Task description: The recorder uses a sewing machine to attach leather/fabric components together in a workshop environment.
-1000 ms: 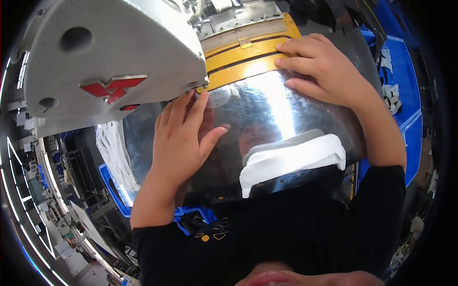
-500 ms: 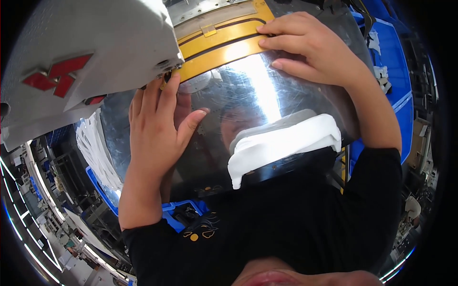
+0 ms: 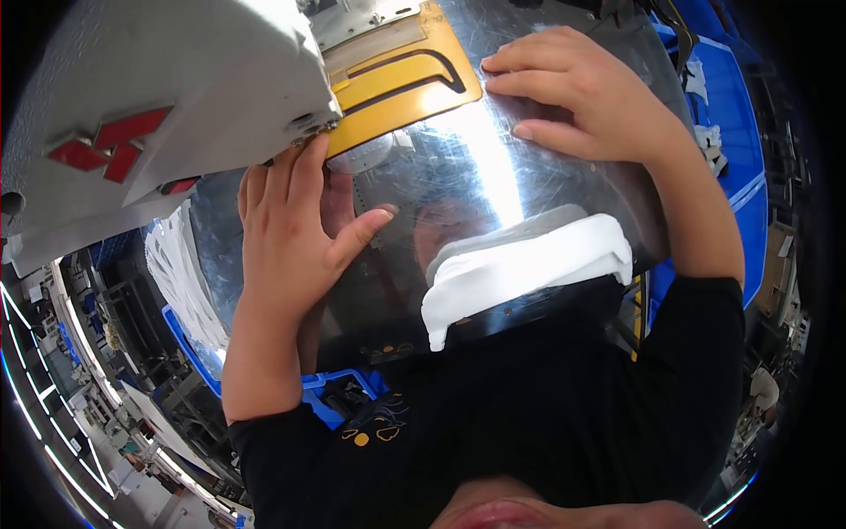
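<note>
A yellow flat template (image 3: 397, 115) with a dark-edged, curved slot lies on the shiny metal table. Part of its left side is hidden beneath a large grey machine head (image 3: 203, 79). My left hand (image 3: 291, 220) has its fingers stretched out and its thumb spread; the fingertips reach the template's near left corner by the machine head, partly hidden there. To the right of the template, my right hand (image 3: 573, 93) rests over the metal with fingers apart, holding nothing. A small gap separates its fingertips from the template's right edge.
A stack of white cut fabric pieces (image 3: 529, 269) lies on the near part of the metal table (image 3: 379, 291), close to my body. More white strips (image 3: 185, 273) hang at the left. Blue bins (image 3: 731, 115) stand on the right, with another blue bin (image 3: 339, 397) below the table edge.
The yellow template has slid left under the machine head, away from my right fingertips, which were touching it. Both hands have barely moved.
</note>
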`<state>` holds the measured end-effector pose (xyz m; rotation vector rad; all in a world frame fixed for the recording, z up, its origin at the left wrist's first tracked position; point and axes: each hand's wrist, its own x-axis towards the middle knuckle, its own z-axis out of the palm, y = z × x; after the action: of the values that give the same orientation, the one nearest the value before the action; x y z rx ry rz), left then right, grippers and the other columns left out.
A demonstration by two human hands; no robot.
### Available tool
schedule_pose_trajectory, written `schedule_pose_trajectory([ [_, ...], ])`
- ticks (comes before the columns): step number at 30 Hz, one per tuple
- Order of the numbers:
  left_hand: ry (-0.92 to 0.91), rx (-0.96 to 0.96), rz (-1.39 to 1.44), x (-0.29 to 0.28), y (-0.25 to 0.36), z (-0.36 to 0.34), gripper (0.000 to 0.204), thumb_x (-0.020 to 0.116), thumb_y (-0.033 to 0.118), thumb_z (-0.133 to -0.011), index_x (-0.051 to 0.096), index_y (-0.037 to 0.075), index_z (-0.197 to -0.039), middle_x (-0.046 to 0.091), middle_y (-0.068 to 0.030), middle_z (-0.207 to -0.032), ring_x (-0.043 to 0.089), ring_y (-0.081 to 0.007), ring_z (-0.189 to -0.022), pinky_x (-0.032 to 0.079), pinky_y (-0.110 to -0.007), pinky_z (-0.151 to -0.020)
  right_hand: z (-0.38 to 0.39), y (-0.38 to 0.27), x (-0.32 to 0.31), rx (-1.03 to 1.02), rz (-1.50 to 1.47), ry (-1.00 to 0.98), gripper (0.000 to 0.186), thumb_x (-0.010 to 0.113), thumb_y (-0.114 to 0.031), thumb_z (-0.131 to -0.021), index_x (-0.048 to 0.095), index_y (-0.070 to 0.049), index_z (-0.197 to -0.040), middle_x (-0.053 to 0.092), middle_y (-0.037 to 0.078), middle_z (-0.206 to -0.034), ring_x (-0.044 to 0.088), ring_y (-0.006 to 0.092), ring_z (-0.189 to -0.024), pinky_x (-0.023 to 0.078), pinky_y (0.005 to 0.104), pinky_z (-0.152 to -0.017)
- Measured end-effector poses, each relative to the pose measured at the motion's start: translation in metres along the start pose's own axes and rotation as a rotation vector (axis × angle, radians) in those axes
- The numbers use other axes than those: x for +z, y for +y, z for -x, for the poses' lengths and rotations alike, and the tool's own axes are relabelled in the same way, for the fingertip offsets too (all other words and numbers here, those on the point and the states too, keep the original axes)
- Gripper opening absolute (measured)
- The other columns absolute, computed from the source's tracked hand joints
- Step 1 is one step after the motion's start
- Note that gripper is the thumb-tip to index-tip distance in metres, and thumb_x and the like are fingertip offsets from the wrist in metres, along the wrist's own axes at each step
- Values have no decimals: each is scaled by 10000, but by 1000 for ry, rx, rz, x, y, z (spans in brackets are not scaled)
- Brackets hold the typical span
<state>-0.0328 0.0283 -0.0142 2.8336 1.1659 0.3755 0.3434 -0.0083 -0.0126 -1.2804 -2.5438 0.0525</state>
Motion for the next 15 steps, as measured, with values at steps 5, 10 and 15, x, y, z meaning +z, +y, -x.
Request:
schedule_pose_trajectory([
  [5, -10, -16, 13, 0, 0, -1, 864, 820, 582, -891, 575, 49, -1526, 592, -190, -1534, 540, -433, -1399, 385, -544, -1220, -2, 1, -1, -44, -17, 30, 312, 777, -269, -971, 760, -91, -1227, 748, 124, -1355, 671, 313, -1279, 491, 468, -1138],
  [10, -13, -15, 2, 1, -1, 1, 855, 814, 576, -903, 562, 54, -1532, 596, -192, -1525, 537, -437, -1402, 373, -551, -1227, -4, 0, 0, -56, -24, 20, 308, 775, -265, -967, 758, -88, -1219, 747, 118, -1356, 670, 304, -1285, 485, 468, -1143],
  [15, 5, -9, 20, 4, -2, 2, 817, 800, 561, -924, 569, 59, -1525, 606, -198, -1511, 535, -444, -1405, 369, -556, -1226, -4, -1, -2, -48, -21, 2, 313, 774, -270, -959, 764, -89, -1215, 746, 113, -1359, 665, 300, -1296, 470, 471, -1159],
])
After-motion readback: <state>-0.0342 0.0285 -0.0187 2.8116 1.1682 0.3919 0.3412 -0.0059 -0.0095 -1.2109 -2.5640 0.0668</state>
